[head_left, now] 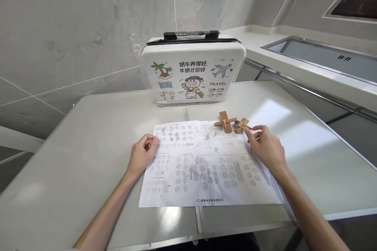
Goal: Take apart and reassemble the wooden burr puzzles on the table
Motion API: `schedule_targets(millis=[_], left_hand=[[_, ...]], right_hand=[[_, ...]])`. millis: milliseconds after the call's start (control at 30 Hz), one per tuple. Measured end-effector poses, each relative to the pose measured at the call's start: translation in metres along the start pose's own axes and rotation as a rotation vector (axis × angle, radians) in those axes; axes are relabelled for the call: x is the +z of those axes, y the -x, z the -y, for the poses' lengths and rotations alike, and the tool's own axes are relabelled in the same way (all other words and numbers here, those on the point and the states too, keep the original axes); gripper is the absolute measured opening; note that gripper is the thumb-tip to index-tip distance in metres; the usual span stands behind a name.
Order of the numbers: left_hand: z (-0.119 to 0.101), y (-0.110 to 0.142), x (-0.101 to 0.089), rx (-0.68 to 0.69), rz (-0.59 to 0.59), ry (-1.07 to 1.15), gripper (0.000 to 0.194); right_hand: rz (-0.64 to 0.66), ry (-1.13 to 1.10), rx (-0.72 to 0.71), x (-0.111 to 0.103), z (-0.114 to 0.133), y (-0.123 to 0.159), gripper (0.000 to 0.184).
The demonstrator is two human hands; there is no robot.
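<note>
A printed paper sheet (188, 188) lies on the table, covered with rows of small diagrams; its heading reads upside down. My left hand (143, 153) is closed at the sheet's upper left edge, thumb and forefinger pinching that edge. Near the sheet's upper right, my right hand (266, 147) has thumb and forefinger at the right end of a small wooden interlocking puzzle (242, 124). Just left of it is a second wooden puzzle (226, 122), a flat board crossed by rods, on the sheet's top edge. The two puzzles sit close together; whether they touch is unclear.
A white hard case (191, 72) with cartoon prints and clear plastic wrap stands at the back of the pale folding table (88, 157), near a grey tiled wall. On the right are a white counter (294, 60) and an inset sink (326, 60).
</note>
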State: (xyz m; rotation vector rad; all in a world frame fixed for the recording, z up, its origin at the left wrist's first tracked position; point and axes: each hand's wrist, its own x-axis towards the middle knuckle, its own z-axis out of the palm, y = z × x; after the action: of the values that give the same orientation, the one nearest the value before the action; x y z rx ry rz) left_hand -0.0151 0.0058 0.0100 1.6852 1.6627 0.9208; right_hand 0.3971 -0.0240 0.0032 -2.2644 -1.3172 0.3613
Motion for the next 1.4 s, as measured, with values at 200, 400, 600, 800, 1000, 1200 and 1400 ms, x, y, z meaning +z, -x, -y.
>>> schedule_targets(millis=[200, 400, 600, 800, 1000, 1200, 1400], left_hand=[[0.0, 0.001, 0.001, -0.014, 0.001, -0.02, 0.03], [-0.008, 0.005, -0.001, 0.04, -0.044, -0.06, 0.025], [-0.05, 0.006, 0.026, 0.118, 0.14, 0.071, 0.023], [-0.06, 0.0, 0.051, 0.104, 0.463, 0.339, 0.075], [-0.043, 0.006, 0.054, 0.044, 0.521, 0.486, 0.073], [-0.039, 0.002, 0.054, 0.03, 0.611, 0.61, 0.064], [-0.039, -0.001, 0.053, 0.037, 0.702, 0.613, 0.068]], right_hand=[[0.078, -0.019, 0.021, 0.003, -0.003, -0.025, 0.04], [-0.286, -0.283, -0.103, -0.012, 0.006, -0.014, 0.035], [0.254, -0.835, -0.337, 0.001, 0.069, 0.029, 0.038], [0.694, -1.002, -0.345, 0.041, 0.101, 0.061, 0.035], [0.894, -1.075, -0.299, 0.057, 0.096, 0.064, 0.036], [1.238, -0.981, -0.306, 0.049, 0.091, 0.051, 0.039], [1.389, -0.949, -0.284, 0.048, 0.087, 0.039, 0.037]])
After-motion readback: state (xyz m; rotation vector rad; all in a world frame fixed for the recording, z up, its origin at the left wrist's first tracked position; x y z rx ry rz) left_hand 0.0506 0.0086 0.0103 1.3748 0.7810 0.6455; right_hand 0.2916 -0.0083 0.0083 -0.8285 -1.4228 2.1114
